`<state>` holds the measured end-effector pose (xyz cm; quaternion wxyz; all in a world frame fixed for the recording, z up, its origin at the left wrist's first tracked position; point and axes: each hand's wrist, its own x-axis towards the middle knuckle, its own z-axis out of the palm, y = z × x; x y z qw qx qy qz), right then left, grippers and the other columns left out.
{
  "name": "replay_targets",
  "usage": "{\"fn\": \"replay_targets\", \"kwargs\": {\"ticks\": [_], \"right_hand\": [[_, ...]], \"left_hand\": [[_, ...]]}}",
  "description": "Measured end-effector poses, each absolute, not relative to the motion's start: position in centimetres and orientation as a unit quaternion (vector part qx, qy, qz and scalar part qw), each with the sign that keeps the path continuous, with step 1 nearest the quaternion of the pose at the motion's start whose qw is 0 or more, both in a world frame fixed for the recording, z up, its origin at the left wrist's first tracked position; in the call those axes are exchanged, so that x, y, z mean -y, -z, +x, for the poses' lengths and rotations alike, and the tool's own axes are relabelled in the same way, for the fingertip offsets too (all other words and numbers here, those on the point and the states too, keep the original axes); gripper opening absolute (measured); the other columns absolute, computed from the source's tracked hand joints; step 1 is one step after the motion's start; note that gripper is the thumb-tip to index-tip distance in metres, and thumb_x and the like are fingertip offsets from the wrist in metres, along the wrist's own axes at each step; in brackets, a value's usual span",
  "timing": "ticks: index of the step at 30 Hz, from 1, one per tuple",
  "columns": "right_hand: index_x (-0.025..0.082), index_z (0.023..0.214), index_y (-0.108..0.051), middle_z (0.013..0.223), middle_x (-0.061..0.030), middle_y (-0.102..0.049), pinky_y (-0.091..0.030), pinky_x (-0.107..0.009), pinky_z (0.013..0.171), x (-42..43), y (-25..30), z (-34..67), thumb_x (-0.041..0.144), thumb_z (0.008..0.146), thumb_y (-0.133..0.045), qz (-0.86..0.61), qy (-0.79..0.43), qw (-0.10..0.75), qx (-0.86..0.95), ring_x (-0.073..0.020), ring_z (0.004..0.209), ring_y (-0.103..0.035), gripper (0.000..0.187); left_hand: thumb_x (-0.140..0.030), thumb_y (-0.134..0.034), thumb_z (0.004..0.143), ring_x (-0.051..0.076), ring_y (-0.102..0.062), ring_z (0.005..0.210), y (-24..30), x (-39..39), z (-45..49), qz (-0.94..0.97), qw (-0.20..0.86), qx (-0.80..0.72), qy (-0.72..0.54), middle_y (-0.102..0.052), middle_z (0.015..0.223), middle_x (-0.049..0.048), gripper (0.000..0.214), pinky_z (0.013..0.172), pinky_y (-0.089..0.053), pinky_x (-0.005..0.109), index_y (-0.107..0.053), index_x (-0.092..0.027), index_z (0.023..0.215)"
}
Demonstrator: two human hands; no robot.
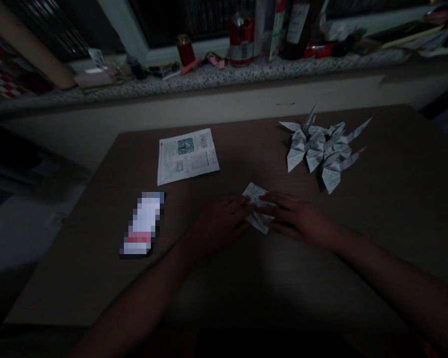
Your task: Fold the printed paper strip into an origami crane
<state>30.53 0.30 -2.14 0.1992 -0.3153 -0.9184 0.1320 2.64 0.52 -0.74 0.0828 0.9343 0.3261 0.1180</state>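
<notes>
A small, partly folded piece of printed paper (256, 204) lies on the dark wooden table (395, 199) between my hands. My left hand (220, 223) presses on its left side with the fingers bent over the edge. My right hand (296, 219) lies on its right side, fingers pinching the fold. Several finished paper cranes (321, 149) made of the same printed paper are piled to the far right of my hands.
A flat printed sheet (187, 155) lies at the far left-centre of the table. A phone (144, 223) lies left of my hands. Behind the table, a stone ledge (246, 74) holds a red can (241, 40), a small red jar (185, 49), bottles and clutter.
</notes>
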Motion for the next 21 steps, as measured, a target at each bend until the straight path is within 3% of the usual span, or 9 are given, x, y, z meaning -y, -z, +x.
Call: {"fn": "replay_targets", "kwargs": {"ticks": [5, 10, 21], "right_hand": [[0.025, 0.152, -0.052, 0.145, -0.0156, -0.063, -0.054, -0.054, 0.109, -0.5, 2.4, 30.0, 0.028, 0.103, -0.056, -0.351, -0.145, 0.227, 0.897, -0.0314, 0.134, -0.06, 0.049], [0.022, 0.15, -0.055, 0.142, -0.0169, -0.063, -0.054, -0.056, 0.108, -0.7, 2.8, 29.8, 0.029, 0.103, -0.055, -0.355, -0.131, 0.222, 0.899, -0.0332, 0.132, -0.06, 0.047], [0.023, 0.147, -0.057, 0.143, -0.0106, -0.066, -0.053, -0.056, 0.11, -0.6, 2.5, 29.8, 0.028, 0.104, -0.055, -0.351, -0.109, 0.208, 0.907, -0.0329, 0.134, -0.058, 0.044]], "left_hand": [[-0.037, -0.052, 0.107, 0.031, -0.052, 0.142, 0.8, -0.1, 2.7, 0.937, 0.084, -0.321, -0.109, -0.052, 0.155, 0.0156, 0.047, 0.113, -0.049, 0.05, -0.048, -0.021, 0.151], [-0.04, -0.053, 0.106, 0.032, -0.049, 0.145, 0.9, 0.3, 3.1, 0.933, 0.081, -0.337, -0.098, -0.051, 0.157, 0.0154, 0.049, 0.115, -0.047, 0.051, -0.049, -0.02, 0.151], [-0.039, -0.057, 0.104, 0.031, -0.048, 0.146, 0.4, 1.3, 3.9, 0.917, 0.1, -0.374, -0.096, -0.05, 0.158, 0.0138, 0.053, 0.118, -0.045, 0.049, -0.047, -0.02, 0.153]]}}
